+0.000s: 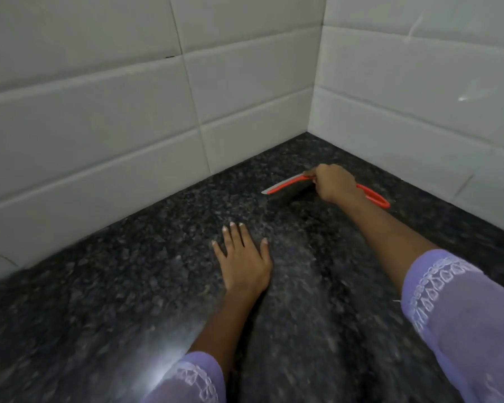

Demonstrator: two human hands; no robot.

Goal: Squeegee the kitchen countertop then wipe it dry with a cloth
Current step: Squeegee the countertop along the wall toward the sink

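A dark speckled granite countertop (128, 286) fills the lower view and runs into a tiled corner. My right hand (333, 183) is shut on a red squeegee (285, 184) near that corner; its blade edge rests on the stone and points left, and its red loop handle (374, 196) sticks out behind my wrist. My left hand (242, 258) lies flat on the counter with fingers spread, nearer to me and left of the squeegee. A faint wet streak shows on the stone between the two hands. No cloth is in view.
White tiled walls (99, 112) rise at the back left and at the right (419, 97), meeting in a corner just beyond the squeegee. A bright light glare sits on the counter near my left sleeve (192, 379).
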